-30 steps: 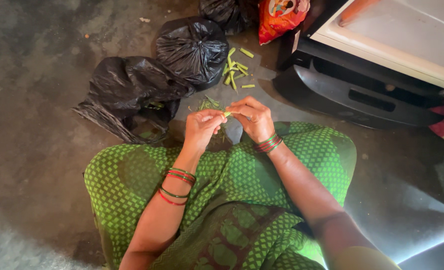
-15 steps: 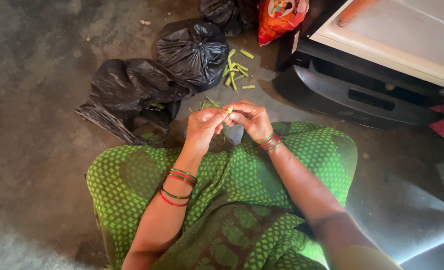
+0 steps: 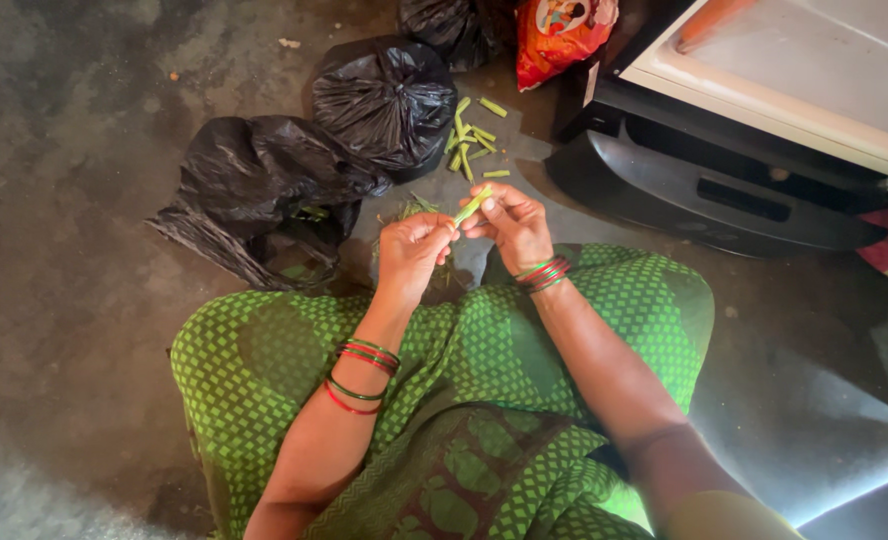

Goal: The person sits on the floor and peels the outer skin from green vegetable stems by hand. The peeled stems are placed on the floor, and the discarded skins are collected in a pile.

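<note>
**Green stalk piece held between both hands above the lap**

A short green stalk piece (image 3: 472, 206) tilts up to the right, pinched at its lower end by the left hand (image 3: 411, 250) and at its side by the right hand (image 3: 512, 222) — both grips clenched on it. Beneath the hands lies a small heap of green peelings (image 3: 416, 208), apparently stringy. Farther out, cut green pieces (image 3: 472, 140) lie on the floor (image 3: 74, 200) beside black plastic bags (image 3: 384, 95) — an orange packet (image 3: 556, 35) behind.
</note>
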